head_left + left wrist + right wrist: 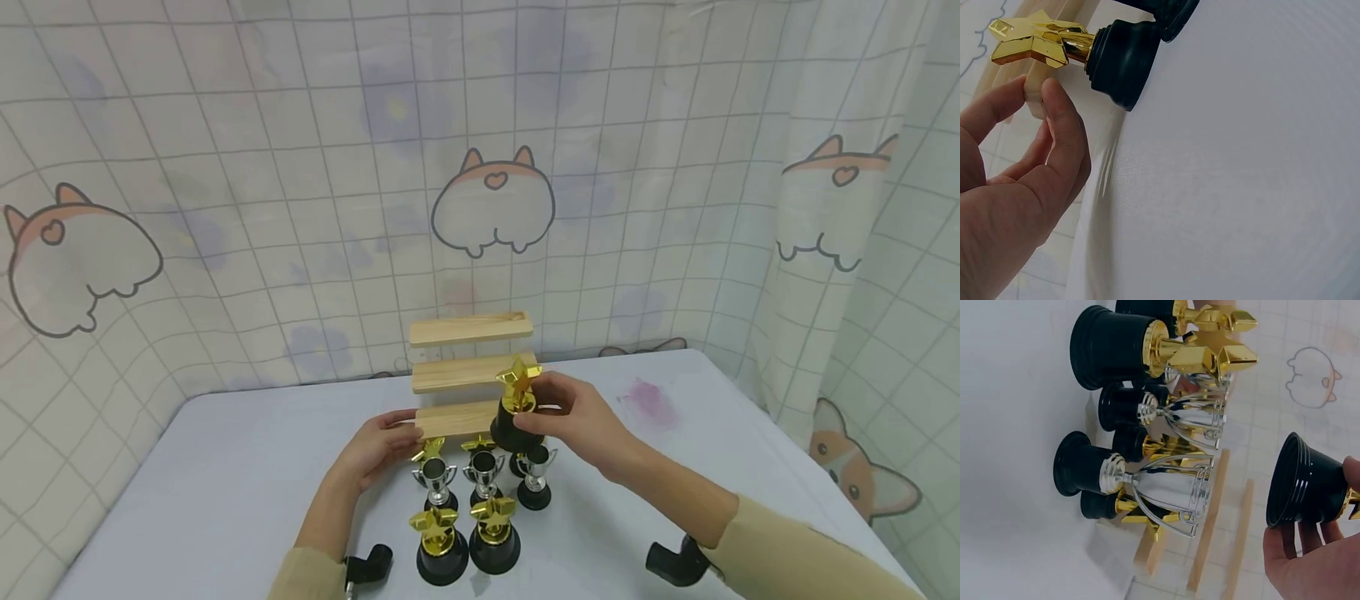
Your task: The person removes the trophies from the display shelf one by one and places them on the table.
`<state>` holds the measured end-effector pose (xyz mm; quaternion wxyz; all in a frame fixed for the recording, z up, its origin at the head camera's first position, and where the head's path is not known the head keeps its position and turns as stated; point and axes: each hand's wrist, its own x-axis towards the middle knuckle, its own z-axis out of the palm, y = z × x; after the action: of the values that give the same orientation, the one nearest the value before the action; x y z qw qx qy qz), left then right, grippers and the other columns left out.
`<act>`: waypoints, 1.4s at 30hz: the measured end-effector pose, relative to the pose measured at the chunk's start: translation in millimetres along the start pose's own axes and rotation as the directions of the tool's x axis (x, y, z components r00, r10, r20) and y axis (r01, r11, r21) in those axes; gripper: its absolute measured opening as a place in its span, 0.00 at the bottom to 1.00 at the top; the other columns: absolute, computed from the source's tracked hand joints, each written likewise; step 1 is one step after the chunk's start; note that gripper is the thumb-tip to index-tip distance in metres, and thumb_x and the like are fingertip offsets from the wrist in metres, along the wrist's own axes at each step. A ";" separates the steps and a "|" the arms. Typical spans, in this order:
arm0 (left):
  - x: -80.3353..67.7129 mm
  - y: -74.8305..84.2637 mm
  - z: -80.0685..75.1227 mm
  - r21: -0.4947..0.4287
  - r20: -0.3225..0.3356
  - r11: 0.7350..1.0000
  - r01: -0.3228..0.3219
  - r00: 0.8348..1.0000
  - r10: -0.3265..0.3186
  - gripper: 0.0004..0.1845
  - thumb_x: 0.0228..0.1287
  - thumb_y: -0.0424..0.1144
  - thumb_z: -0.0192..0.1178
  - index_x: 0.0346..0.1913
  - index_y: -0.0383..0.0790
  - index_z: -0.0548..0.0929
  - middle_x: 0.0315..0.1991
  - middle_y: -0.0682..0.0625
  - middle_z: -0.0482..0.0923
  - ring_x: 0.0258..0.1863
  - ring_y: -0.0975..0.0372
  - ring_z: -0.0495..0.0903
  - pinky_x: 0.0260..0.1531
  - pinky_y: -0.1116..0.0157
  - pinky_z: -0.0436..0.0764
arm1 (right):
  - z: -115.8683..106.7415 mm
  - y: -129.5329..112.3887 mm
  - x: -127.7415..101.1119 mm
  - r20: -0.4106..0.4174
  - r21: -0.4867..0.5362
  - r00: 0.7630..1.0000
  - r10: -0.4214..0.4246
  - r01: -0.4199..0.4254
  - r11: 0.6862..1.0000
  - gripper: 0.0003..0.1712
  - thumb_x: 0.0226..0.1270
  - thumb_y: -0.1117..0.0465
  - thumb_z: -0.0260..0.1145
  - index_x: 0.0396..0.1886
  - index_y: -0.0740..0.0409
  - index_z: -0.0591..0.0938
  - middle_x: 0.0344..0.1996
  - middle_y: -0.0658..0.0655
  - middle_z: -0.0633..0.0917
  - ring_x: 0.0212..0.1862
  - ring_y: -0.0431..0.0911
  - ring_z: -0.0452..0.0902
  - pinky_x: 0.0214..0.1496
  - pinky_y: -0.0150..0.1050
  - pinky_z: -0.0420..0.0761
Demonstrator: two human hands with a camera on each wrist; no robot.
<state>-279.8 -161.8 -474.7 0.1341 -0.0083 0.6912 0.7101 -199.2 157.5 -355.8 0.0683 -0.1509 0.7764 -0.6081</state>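
My right hand (588, 421) holds a gold star trophy (516, 400) with a black base, upright and lifted in front of the right end of a three-tier wooden display rack (453, 419). In the right wrist view that trophy's black base (1307, 484) rests in the fingers, its star mostly out of frame. My left hand (381, 450) pinches the left end of the rack's lowest tier between thumb and fingers, as the left wrist view shows at the wooden end (1035, 94). A star trophy (1119, 62) stands close beside those fingers.
Before the rack stand silver cup trophies (435, 477) in a row, with gold star trophies (442, 554) nearer me and more stars behind, partly hidden. The upper tiers (471, 329) show bare wood. A white cloth (247, 483) covers the table; a patterned curtain (300, 208) hangs behind.
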 end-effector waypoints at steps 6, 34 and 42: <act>1.9 0.6 -0.1 -0.003 0.007 1.000 -0.005 1.000 0.005 0.29 0.70 0.29 0.62 0.71 0.24 0.68 0.54 0.36 0.80 0.42 0.59 0.84 0.46 0.65 0.86 | -6.2 0.9 -18.5 0.021 0.011 1.000 -0.004 0.003 1.000 0.28 0.66 0.57 0.75 0.61 0.62 0.78 0.56 0.60 0.82 0.57 0.55 0.81 0.59 0.46 0.84; 1.0 0.1 1.0 -0.005 -0.009 1.000 0.004 1.000 -0.004 0.29 0.70 0.29 0.62 0.70 0.24 0.69 0.52 0.36 0.80 0.41 0.59 0.84 0.45 0.64 0.87 | -4.0 41.0 -63.8 0.052 0.087 0.992 0.114 -0.118 0.989 0.32 0.64 0.60 0.76 0.63 0.68 0.75 0.54 0.62 0.82 0.51 0.54 0.83 0.51 0.40 0.87; 1.3 -0.8 1.1 -0.005 -0.010 1.000 0.006 1.000 -0.006 0.29 0.70 0.28 0.62 0.70 0.24 0.69 0.53 0.36 0.80 0.41 0.59 0.84 0.45 0.64 0.87 | 1.1 64.7 -66.3 0.070 0.076 0.987 0.143 -0.148 0.986 0.28 0.61 0.64 0.78 0.57 0.68 0.77 0.50 0.59 0.83 0.53 0.54 0.82 0.52 0.38 0.86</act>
<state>-280.7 -160.5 -475.7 0.1330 -0.0143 0.6902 0.7112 -145.9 191.4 -423.7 0.1436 -0.1106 0.7573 -0.6274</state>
